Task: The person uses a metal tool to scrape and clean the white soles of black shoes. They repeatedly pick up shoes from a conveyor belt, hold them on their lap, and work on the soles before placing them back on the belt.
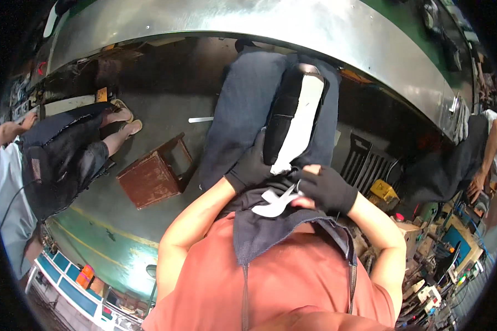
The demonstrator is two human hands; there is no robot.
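Across my lap lies a long black shoe-like piece [278,131] with a white band [302,119] running along its upper side, narrowing toward me. My left hand [252,167], in a black fingerless glove, is wrapped round the near left side of the black piece; its fingertips are partly hidden. My right hand [327,188], gloved the same way, is closed beside the near end. A curved white strip [275,207] reaches from its fingers over my dark apron [270,236]. Whether the strip is stiff or soft I cannot tell.
A metal-edged bench [204,21] spans the far side. On the left stand a brown wooden stool [149,179] and a seated person [66,149]. To the right are a dark slatted chair [364,163], a yellow box [384,190], another person [453,160] and cluttered machinery.
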